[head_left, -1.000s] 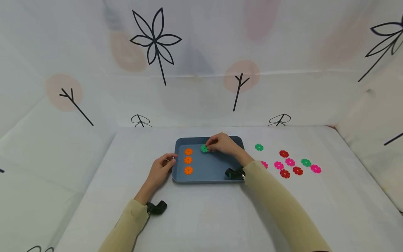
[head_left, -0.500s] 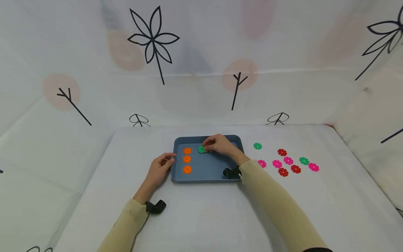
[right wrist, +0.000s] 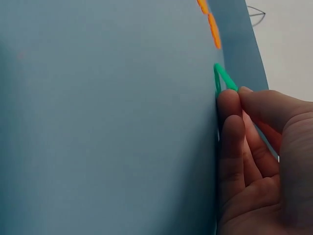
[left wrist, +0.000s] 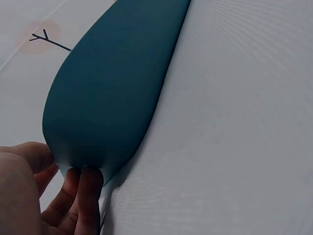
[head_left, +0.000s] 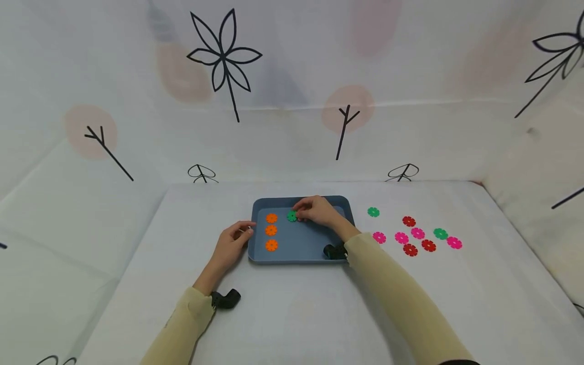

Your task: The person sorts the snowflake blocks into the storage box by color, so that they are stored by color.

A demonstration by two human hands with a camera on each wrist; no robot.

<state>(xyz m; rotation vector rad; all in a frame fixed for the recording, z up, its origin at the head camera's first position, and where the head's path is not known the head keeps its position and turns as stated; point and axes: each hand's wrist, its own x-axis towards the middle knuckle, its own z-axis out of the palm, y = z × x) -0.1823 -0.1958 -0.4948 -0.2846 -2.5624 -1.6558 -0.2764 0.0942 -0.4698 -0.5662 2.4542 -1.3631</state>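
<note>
My right hand (head_left: 316, 209) pinches a green flower-shaped plastic disc (head_left: 292, 216) between thumb and fingertips, over the back left part of a blue-grey tray (head_left: 303, 257). In the right wrist view the green disc (right wrist: 226, 77) is tilted, its lower edge right at the tray floor. My left hand (head_left: 231, 245) holds the tray's left rim; in the left wrist view its fingertips (left wrist: 90, 176) press against the tray's outer wall (left wrist: 112, 88). Three orange flower discs (head_left: 271, 230) lie in a column along the tray's left side.
Right of the tray, on the white cloth (head_left: 292, 314), lie two more green discs (head_left: 373, 212), three red discs (head_left: 409, 250) and several pink discs (head_left: 401, 238). A patterned white cloth wall (head_left: 283, 147) rises behind the table. Both wrists carry small black cameras (head_left: 226, 299).
My right hand has shifted slightly left with the green disc, then stays nearly still over the same spot. The left hand keeps its place at the tray rim.
</note>
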